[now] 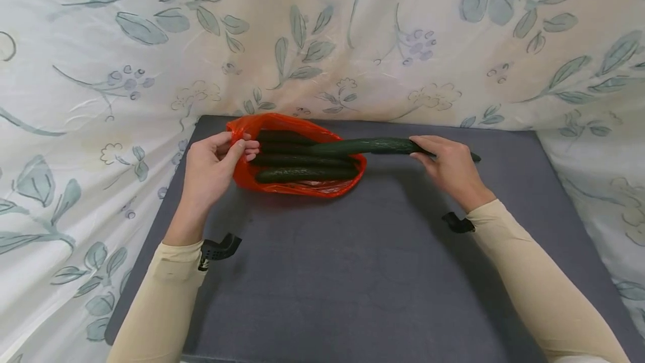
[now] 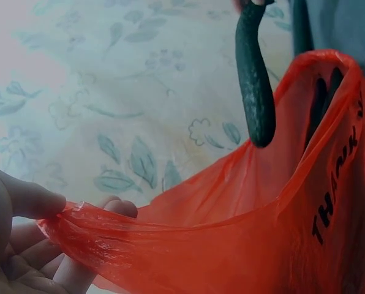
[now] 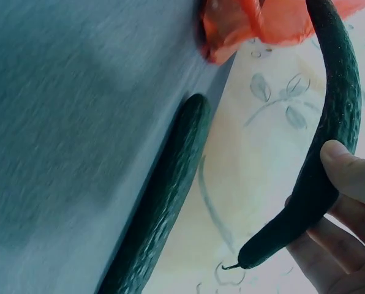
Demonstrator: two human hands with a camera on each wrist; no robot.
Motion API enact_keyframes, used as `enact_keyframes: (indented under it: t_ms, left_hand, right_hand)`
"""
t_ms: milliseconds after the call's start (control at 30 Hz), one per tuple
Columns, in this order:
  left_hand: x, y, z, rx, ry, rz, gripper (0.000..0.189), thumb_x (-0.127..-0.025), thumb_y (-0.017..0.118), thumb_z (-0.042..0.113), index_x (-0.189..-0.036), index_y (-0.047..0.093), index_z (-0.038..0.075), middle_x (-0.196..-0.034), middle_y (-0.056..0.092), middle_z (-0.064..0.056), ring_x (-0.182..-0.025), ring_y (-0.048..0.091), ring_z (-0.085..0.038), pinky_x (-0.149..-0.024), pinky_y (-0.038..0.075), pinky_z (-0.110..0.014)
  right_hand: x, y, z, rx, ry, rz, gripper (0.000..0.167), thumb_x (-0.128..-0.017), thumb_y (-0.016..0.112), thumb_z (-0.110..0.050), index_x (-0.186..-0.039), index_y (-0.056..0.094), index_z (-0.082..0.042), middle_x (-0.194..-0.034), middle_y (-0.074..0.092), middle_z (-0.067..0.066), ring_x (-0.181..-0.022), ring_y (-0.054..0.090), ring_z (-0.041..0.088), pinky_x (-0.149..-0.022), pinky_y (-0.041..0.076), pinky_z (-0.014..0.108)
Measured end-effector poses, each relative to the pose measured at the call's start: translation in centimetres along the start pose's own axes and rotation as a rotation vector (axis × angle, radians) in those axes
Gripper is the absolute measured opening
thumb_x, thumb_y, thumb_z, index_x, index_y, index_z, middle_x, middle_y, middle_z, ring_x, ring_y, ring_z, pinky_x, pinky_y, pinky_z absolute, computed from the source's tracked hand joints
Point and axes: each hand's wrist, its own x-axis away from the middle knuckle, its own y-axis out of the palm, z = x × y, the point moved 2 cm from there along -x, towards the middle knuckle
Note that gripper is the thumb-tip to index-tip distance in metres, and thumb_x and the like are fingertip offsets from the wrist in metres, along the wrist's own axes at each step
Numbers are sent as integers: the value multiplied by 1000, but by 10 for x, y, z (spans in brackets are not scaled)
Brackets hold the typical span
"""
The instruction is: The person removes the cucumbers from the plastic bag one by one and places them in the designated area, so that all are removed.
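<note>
My right hand [image 1: 450, 170] grips a long, slightly curved dark green cucumber [image 3: 338, 110] near its stem end. The cucumber's other end reaches over the mouth of a red plastic bag [image 1: 239, 175]. Thumb and fingers of my left hand [image 1: 211, 164] pinch the bag's rim at the left and hold it stretched. Inside the bag several cucumbers [image 1: 304, 174] lie side by side. In the right wrist view another cucumber [image 3: 161, 196] lies on the grey table, beneath the held one; from the head view it is largely hidden.
The dark grey table [image 1: 322, 273] stretches in front of the bag towards me. Floral cloth [image 1: 312, 32] hangs behind the table and along both sides. Black lettering marks the bag's side in the left wrist view.
</note>
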Motion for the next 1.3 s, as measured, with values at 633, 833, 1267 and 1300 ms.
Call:
enact_keyframes:
  t_ms: [633,833,1267,1300]
  left_hand:
    - [4,-3,-2,18,0,17,28,-109,66,8,-128,72,-11,-112,78,-25,-89,80,-12,-89,62,-25]
    - [4,-2,0,11,-8,18,28,-109,66,10,-127,73,-10,-111,78,-23,-89,80,-13,-89,62,-25]
    - [4,-4,-3,19,-18,19,29,-109,67,8,-130,72,-11,-112,77,-24,-89,79,-12,-88,62,-25]
    - [4,-4,-3,22,-16,20,29,-109,67,8,-130,72,-11,-112,77,-25,-89,79,-12,-88,62,-26]
  right_hand:
    - [26,-34,29,118,65,39,45,-93,85,-2,-137,75,-3,-131,74,21,-115,72,45,-94,58,66]
    - [33,-46,38,147,74,64,47,-90,87,-1,-135,76,-3,-130,74,22,-112,73,45,-91,59,66]
    - [46,-49,63,160,116,40,45,-90,88,0,-133,76,0,-127,74,23,-110,72,47,-91,57,68]
    - [47,-49,65,159,116,39,45,-90,88,0,-133,76,0,-127,75,24,-109,73,47,-90,57,68]
